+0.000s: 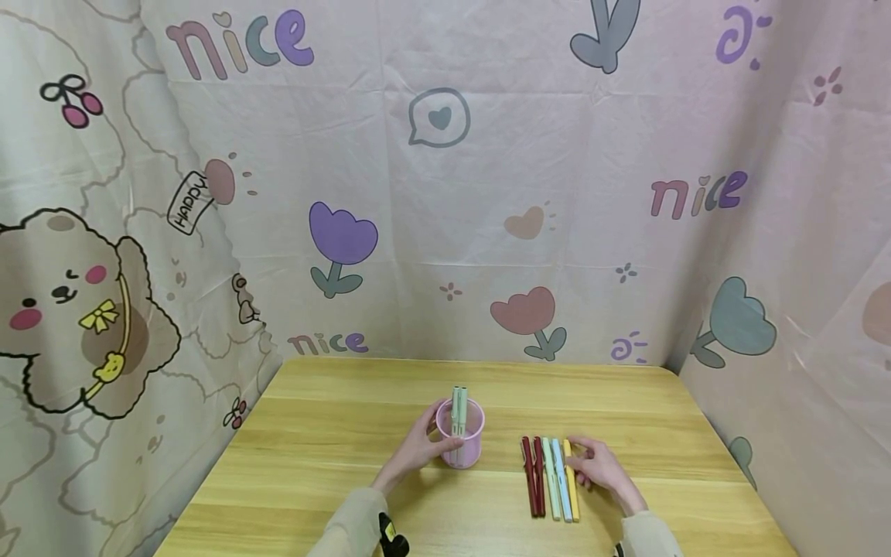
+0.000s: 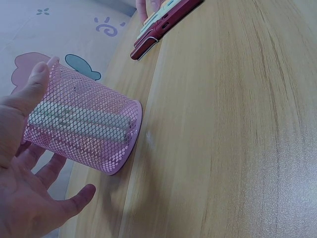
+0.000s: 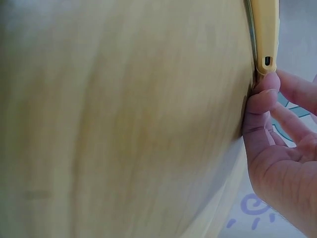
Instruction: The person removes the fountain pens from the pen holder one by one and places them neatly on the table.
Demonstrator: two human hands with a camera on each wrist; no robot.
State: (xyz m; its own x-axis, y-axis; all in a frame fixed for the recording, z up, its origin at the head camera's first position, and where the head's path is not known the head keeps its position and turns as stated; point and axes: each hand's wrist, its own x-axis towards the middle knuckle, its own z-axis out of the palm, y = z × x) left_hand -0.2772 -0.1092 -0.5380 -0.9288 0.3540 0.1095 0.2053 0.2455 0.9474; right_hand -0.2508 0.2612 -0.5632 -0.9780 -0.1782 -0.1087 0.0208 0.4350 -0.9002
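Observation:
A pink mesh pen holder [image 1: 470, 450] stands on the table with two pale green pens [image 1: 459, 410] upright inside it. My left hand [image 1: 420, 447] holds it from the left; in the left wrist view the thumb [image 2: 37, 82] lies near its rim. To the right is a row of pens: two dark red pens [image 1: 534, 476], a light green pen [image 1: 551, 480], a light blue pen [image 1: 561, 480] and a yellow pen [image 1: 571, 483]. My right hand [image 1: 599, 464] pinches the yellow pen near its far end, thumb and forefinger close together there.
The wooden table [image 1: 334, 433] reaches back to a printed cloth [image 1: 445, 193], which also hangs along both sides. Bare wood lies between the pen holder and the row of pens.

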